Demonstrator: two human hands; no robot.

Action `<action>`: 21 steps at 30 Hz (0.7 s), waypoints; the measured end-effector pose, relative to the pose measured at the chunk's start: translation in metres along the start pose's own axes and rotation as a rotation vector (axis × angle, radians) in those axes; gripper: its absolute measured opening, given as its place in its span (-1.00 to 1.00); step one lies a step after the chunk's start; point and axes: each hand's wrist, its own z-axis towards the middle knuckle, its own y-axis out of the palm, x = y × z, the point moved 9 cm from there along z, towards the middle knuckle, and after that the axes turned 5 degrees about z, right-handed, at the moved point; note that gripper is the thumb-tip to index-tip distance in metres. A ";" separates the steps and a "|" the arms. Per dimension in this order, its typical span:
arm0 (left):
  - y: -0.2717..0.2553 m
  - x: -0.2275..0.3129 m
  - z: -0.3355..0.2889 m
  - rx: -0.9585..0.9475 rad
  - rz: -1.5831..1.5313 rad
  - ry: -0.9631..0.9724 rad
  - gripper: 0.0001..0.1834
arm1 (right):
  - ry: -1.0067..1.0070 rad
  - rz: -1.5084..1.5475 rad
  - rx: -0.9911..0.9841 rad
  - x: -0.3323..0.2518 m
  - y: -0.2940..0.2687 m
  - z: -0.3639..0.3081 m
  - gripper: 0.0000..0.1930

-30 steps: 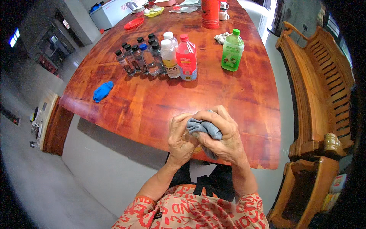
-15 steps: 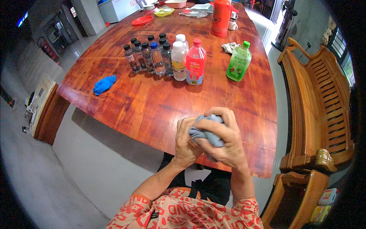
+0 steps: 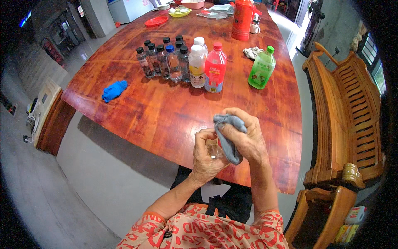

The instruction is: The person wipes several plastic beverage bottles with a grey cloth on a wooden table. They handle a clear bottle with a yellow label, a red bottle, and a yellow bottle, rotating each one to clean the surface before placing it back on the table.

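Over the near edge of the table [image 3: 166, 128], my left hand [image 3: 203, 162] is closed round a clear bottle [image 3: 213, 150]. Only a see-through part of it and a bit of red show, the rest being hidden by fingers and cloth. My right hand [image 3: 251, 139] grips a bunched grey cloth [image 3: 222, 120], whose lower end hangs beside the bottle. Farther off stand a red-labelled bottle with a pink cap [image 3: 215, 70], a white-capped bottle with a yellow label [image 3: 196, 68] and several dark-capped bottles [image 3: 146, 64]. To their right is a green bottle [image 3: 262, 69].
A crumpled blue cloth [image 3: 114, 91] lies at the left table edge. A whitish rag [image 3: 252, 52] sits behind the green bottle. Farther back are a red flask [image 3: 242, 20], a red plate [image 3: 156, 21] and a yellow dish [image 3: 180, 12]. A wooden bench [image 3: 344, 108] stands on the right.
My right hand has shifted slightly up and right, pulling the cloth partly off the bottle. The cloth, balled between both hands before, now hangs longer, and part of the bottle shows.
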 end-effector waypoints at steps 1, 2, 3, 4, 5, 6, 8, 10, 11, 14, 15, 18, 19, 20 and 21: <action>0.002 -0.001 0.001 -0.012 -0.003 0.019 -0.22 | 0.061 0.104 0.029 0.006 -0.005 0.001 -0.73; 0.003 -0.002 0.002 -0.005 -0.079 0.019 -0.23 | 0.020 0.134 0.029 0.005 -0.006 0.002 -0.70; 0.002 -0.002 0.003 0.000 -0.079 0.026 -0.26 | 0.006 0.186 0.046 0.007 -0.010 0.000 -0.70; 0.002 -0.002 0.003 0.004 -0.080 0.033 -0.28 | -0.007 0.238 0.064 0.009 -0.014 -0.003 -0.69; 0.001 -0.003 0.003 0.008 -0.078 0.038 -0.30 | -0.018 0.292 0.081 0.012 -0.017 -0.008 -0.68; 0.001 -0.006 0.001 -0.007 -0.022 0.034 -0.30 | -0.096 0.250 0.024 0.006 -0.013 -0.017 -0.64; 0.000 -0.014 -0.004 -0.039 0.093 0.023 -0.28 | -0.458 -0.148 -0.051 -0.021 0.003 -0.032 -0.69; -0.002 -0.020 -0.006 -0.040 0.041 -0.018 -0.27 | -0.669 -0.463 -0.067 -0.045 0.018 -0.037 -0.77; -0.001 -0.021 -0.006 -0.042 0.009 -0.033 -0.26 | -0.556 -0.389 -0.041 -0.036 0.013 -0.030 -0.77; 0.000 -0.014 -0.005 -0.050 0.064 0.023 -0.23 | -0.320 -0.166 0.010 -0.019 0.004 -0.016 -0.76; 0.001 -0.012 -0.004 -0.053 0.082 0.045 -0.22 | -0.284 -0.127 0.029 -0.015 0.003 -0.013 -0.77; 0.002 0.003 0.001 -0.083 0.199 0.145 -0.18 | -0.198 -0.067 0.070 -0.004 -0.004 -0.007 -0.75; 0.004 0.010 0.002 -0.098 0.202 0.192 -0.17 | -0.192 -0.031 0.108 0.001 -0.009 -0.005 -0.74; 0.003 0.008 0.002 -0.074 0.162 0.186 -0.23 | -0.185 0.007 0.150 0.008 -0.013 -0.004 -0.73; 0.004 0.008 0.003 -0.075 0.197 0.188 -0.22 | -0.178 0.045 0.194 0.015 -0.018 -0.004 -0.72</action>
